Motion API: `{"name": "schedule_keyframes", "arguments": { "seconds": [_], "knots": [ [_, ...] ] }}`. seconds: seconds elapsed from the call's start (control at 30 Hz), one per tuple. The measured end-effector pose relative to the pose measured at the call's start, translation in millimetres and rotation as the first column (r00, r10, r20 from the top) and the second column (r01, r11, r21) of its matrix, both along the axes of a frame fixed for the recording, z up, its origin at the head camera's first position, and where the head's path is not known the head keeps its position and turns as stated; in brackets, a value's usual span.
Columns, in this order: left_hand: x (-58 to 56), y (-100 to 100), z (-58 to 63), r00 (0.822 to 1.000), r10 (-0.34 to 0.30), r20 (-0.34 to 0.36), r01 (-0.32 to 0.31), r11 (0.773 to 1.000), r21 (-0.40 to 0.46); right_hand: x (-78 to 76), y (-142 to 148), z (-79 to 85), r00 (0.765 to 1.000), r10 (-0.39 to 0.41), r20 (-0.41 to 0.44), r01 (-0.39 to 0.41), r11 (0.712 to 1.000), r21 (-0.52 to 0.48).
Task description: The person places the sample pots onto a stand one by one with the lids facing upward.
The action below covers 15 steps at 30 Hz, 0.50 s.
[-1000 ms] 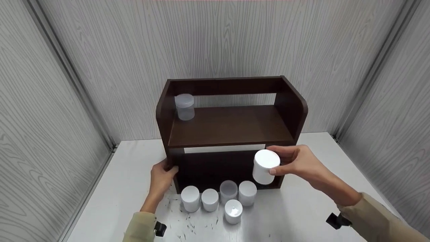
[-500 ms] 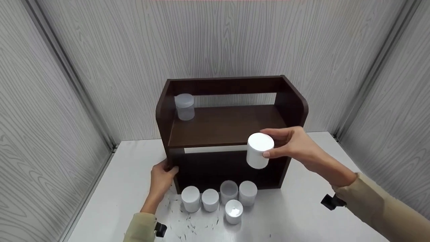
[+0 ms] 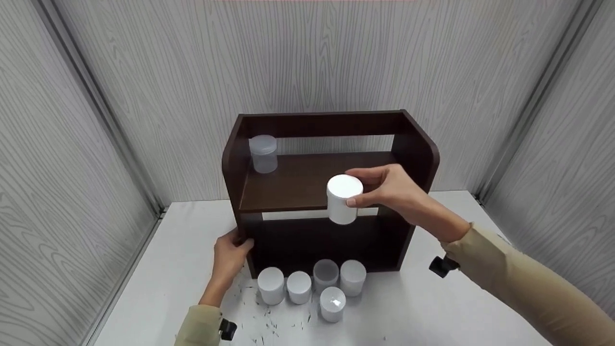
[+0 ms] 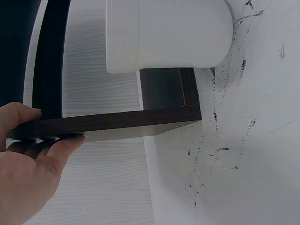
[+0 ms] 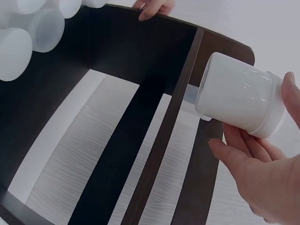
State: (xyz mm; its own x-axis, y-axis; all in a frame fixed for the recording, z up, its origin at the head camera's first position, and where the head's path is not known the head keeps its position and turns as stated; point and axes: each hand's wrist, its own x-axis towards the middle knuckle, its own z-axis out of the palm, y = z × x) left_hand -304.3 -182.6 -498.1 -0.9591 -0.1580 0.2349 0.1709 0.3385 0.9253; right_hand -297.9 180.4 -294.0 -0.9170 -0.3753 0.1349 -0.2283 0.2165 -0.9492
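A person's right hand [image 3: 391, 190] pinches a white jar [image 3: 340, 210] near its lid between thumb and fingers (a hold that probably keeps the base free), the jar nearly upright in front of a dark shelf unit [image 3: 293, 191]. Lower and farther left, the left hand [image 3: 228, 254] grips the unit's side panel [image 4: 117, 121], likely to steady it; five jars [image 3: 271, 287] stand below the right hand, and a frosted jar [image 3: 264, 154] stands beyond it, leftward. The right sleeve [image 3: 519, 274] slants up from the lower right.
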Motion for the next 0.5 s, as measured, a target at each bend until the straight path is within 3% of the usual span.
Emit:
{"name": "schedule_keyframes", "arguments": {
  "seconds": [0.2,0.5],
  "knots": [
    [-0.7,0,2.2,1.0,-0.003,-0.01,0.003,1.0,-0.016,-19.7,-17,7.6,1.0,-0.005,0.021,0.005,1.0,-0.011],
    [-0.1,0,0.3,1.0,-0.004,0.006,0.004,1.0,-0.027,-44.3,-47,10.0,1.0,0.002,-0.021,-0.002,1.0,-0.011]
  ]
}}
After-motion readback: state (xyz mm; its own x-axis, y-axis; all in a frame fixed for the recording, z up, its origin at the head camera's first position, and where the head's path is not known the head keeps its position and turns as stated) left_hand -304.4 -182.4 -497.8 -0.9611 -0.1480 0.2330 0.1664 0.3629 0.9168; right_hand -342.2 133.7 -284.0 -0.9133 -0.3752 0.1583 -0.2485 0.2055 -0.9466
